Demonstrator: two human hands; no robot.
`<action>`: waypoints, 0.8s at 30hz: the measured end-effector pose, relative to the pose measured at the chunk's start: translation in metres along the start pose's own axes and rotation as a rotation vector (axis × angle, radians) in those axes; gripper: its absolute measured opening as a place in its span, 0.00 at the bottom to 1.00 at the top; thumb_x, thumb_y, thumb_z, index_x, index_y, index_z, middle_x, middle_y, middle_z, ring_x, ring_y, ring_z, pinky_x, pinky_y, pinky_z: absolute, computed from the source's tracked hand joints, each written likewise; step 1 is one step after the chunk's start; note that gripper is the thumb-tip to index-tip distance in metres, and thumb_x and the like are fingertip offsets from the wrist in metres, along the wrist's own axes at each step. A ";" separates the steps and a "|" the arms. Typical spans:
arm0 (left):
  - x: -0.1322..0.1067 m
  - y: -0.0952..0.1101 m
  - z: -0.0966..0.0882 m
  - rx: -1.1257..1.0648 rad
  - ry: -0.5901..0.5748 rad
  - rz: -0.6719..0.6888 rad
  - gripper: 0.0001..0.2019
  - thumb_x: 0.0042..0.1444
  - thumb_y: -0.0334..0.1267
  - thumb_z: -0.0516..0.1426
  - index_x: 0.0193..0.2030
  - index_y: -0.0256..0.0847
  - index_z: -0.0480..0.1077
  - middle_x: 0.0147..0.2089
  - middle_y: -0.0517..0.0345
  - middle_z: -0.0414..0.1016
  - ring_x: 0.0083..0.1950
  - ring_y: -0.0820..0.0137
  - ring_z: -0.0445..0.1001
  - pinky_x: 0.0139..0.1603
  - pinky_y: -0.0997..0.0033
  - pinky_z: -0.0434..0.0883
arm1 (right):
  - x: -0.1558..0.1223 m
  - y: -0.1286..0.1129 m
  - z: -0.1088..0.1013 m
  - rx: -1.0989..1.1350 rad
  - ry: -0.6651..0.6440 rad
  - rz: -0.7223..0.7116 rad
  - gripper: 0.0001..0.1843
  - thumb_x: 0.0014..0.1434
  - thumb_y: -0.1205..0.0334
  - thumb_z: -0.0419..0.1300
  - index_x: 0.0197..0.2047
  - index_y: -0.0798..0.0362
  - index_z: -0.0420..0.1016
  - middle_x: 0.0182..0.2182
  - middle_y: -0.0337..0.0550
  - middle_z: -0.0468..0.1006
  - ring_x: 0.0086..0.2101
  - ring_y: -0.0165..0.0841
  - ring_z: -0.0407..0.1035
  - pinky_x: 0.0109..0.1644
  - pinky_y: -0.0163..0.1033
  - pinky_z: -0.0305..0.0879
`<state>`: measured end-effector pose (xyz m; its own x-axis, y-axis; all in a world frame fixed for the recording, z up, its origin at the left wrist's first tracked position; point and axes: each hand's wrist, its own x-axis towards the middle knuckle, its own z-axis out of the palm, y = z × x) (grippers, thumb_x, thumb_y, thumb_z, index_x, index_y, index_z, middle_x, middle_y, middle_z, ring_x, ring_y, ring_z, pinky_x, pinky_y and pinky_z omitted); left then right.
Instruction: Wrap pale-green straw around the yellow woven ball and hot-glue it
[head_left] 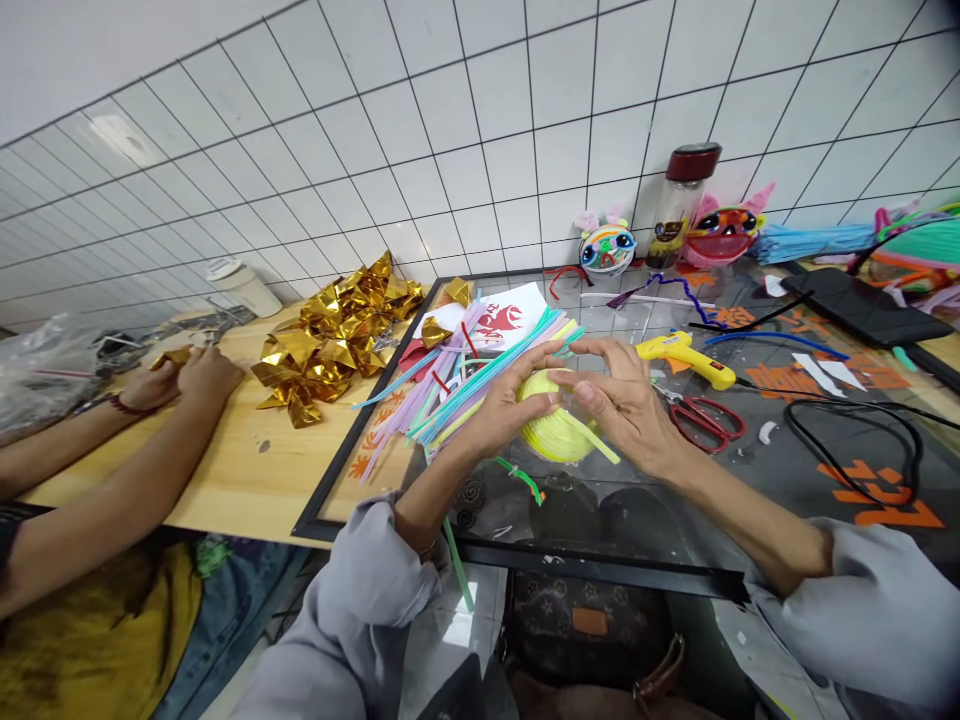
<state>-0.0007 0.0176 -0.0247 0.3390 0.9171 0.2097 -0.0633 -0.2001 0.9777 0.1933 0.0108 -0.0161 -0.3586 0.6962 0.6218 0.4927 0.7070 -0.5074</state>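
A pale yellow dome [559, 430], wound in rows of fuzzy pipe cleaner, is between my hands above the dark tabletop. One loose yellow end sticks out at its lower right. My left hand [514, 400] grips the dome's left side, thumb across the top. Curved over the upper right side is my right hand [626, 405], its fingertips meeting those of the left at the top. What the fingertips pinch there is partly hidden. A bundle of purple, teal and yellow pipe cleaners [450, 390] lies beside my left hand. Near my right hand are red-handled scissors [705, 422] and a yellow glue gun [686, 358].
At left, another person's hands [202, 380] work beside a pile of gold foil pieces [337, 330]. Along the wall stand a decorated animal head [606, 250], a bottle [679, 205] and a pink one [720, 235]. A black cable [855, 480] loops at right.
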 end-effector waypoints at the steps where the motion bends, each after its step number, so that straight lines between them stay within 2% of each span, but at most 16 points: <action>1: 0.000 0.001 0.000 0.001 0.000 -0.001 0.32 0.52 0.42 0.65 0.66 0.50 0.68 0.64 0.53 0.71 0.63 0.56 0.71 0.61 0.60 0.68 | 0.000 -0.004 0.000 0.006 -0.003 -0.029 0.31 0.72 0.40 0.41 0.51 0.41 0.84 0.57 0.50 0.73 0.60 0.46 0.64 0.61 0.58 0.57; 4: -0.001 0.002 0.000 0.004 -0.004 -0.011 0.33 0.53 0.43 0.65 0.67 0.51 0.67 0.64 0.53 0.71 0.62 0.57 0.71 0.61 0.60 0.69 | -0.001 -0.007 0.001 -0.003 0.007 -0.033 0.31 0.73 0.40 0.41 0.51 0.40 0.84 0.56 0.50 0.73 0.59 0.45 0.64 0.61 0.57 0.57; 7: 0.000 0.000 -0.001 0.007 -0.007 -0.014 0.36 0.51 0.42 0.66 0.68 0.51 0.66 0.62 0.53 0.72 0.60 0.58 0.72 0.60 0.61 0.69 | 0.000 0.003 0.002 -0.035 0.034 0.073 0.34 0.72 0.37 0.39 0.50 0.40 0.84 0.55 0.50 0.74 0.58 0.46 0.65 0.59 0.58 0.58; 11: 0.001 -0.003 -0.001 -0.010 -0.005 -0.011 0.36 0.51 0.43 0.66 0.68 0.49 0.65 0.61 0.52 0.73 0.58 0.59 0.73 0.59 0.61 0.69 | 0.003 0.017 0.000 -0.054 0.065 0.190 0.38 0.70 0.34 0.38 0.45 0.44 0.86 0.53 0.52 0.76 0.56 0.49 0.67 0.58 0.60 0.59; 13: 0.001 -0.004 -0.001 -0.017 -0.003 -0.006 0.37 0.51 0.43 0.66 0.69 0.49 0.65 0.62 0.51 0.72 0.60 0.58 0.72 0.59 0.61 0.68 | 0.004 0.016 -0.002 -0.015 0.108 0.171 0.37 0.71 0.35 0.38 0.44 0.44 0.86 0.53 0.52 0.75 0.56 0.49 0.67 0.59 0.60 0.58; 16: 0.002 -0.005 -0.001 -0.018 -0.007 0.016 0.37 0.51 0.44 0.66 0.69 0.50 0.65 0.63 0.51 0.71 0.64 0.55 0.69 0.61 0.59 0.67 | 0.004 0.006 -0.007 0.041 0.143 0.069 0.34 0.72 0.38 0.39 0.46 0.43 0.85 0.56 0.49 0.73 0.59 0.46 0.65 0.61 0.57 0.57; 19: 0.001 -0.002 -0.002 0.013 -0.019 0.032 0.36 0.52 0.44 0.66 0.69 0.51 0.65 0.63 0.52 0.71 0.67 0.53 0.66 0.62 0.59 0.67 | 0.002 -0.002 -0.007 0.003 0.101 -0.006 0.34 0.72 0.39 0.40 0.46 0.44 0.85 0.57 0.49 0.72 0.59 0.46 0.64 0.62 0.58 0.57; 24: -0.001 0.002 -0.001 0.050 -0.022 0.041 0.33 0.54 0.42 0.65 0.68 0.52 0.66 0.67 0.54 0.69 0.69 0.54 0.65 0.66 0.57 0.65 | 0.001 -0.003 -0.004 -0.056 0.036 -0.016 0.34 0.73 0.39 0.39 0.47 0.45 0.84 0.58 0.50 0.71 0.60 0.47 0.62 0.61 0.59 0.57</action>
<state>-0.0017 0.0168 -0.0224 0.3576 0.9002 0.2484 -0.0307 -0.2545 0.9666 0.1950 0.0087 -0.0117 -0.3384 0.6793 0.6512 0.5314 0.7091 -0.4635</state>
